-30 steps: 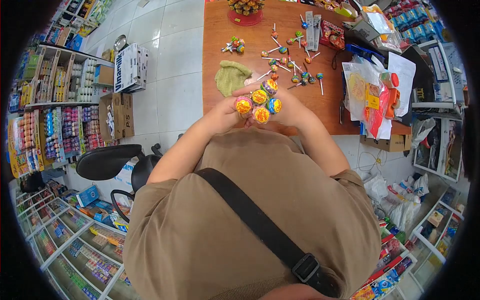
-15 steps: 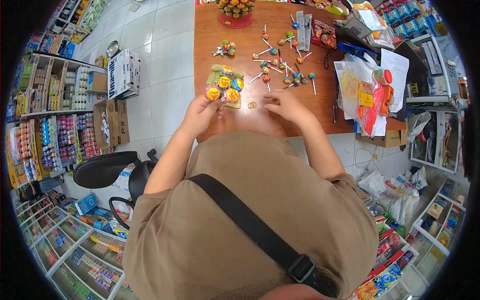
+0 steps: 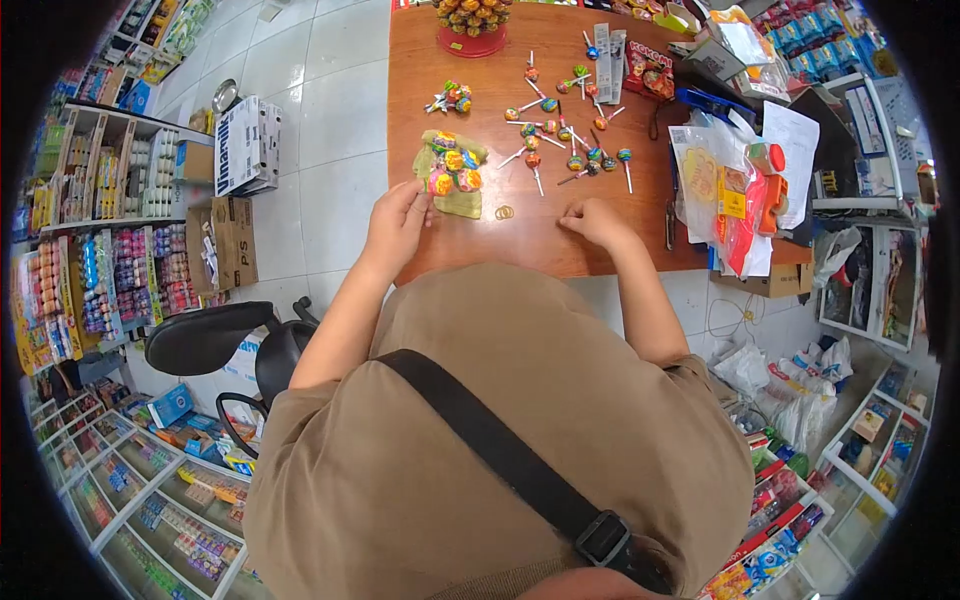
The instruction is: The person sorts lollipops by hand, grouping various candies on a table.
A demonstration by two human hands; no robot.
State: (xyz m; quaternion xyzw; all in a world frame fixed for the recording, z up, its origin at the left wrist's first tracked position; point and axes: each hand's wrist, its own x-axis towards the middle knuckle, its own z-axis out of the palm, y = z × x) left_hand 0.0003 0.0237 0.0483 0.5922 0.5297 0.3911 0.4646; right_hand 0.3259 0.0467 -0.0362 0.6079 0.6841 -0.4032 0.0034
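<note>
A bunch of several lollipops (image 3: 455, 168) lies on a folded olive-green cloth or pouch (image 3: 461, 205) near the table's front left. My left hand (image 3: 402, 215) is at its left side, fingertips close to the pink-wrapped lollipop, fingers slightly apart and holding nothing I can see. To the right, my right hand (image 3: 597, 222) rests low over the table with fingers curled together; whether anything small is between them is hidden. Between the hands lie a few tan rubber bands (image 3: 505, 212). Loose lollipops (image 3: 545, 127) are scattered beyond my right hand, and another small bunch (image 3: 452, 97) lies behind the cloth.
A red-based stand of lollipops (image 3: 472, 38) is at the table's back. A red snack bag (image 3: 650, 72) and silver strips (image 3: 608, 65) lie right of it. Papers and plastic packets (image 3: 735, 190) crowd the right edge. A black chair (image 3: 215, 335) stands left of me.
The bunch of lollipops has tipped down onto the cloth, and my left hand has shifted left from it. My right hand has moved right, away from the rubber bands, its fingers curling in.
</note>
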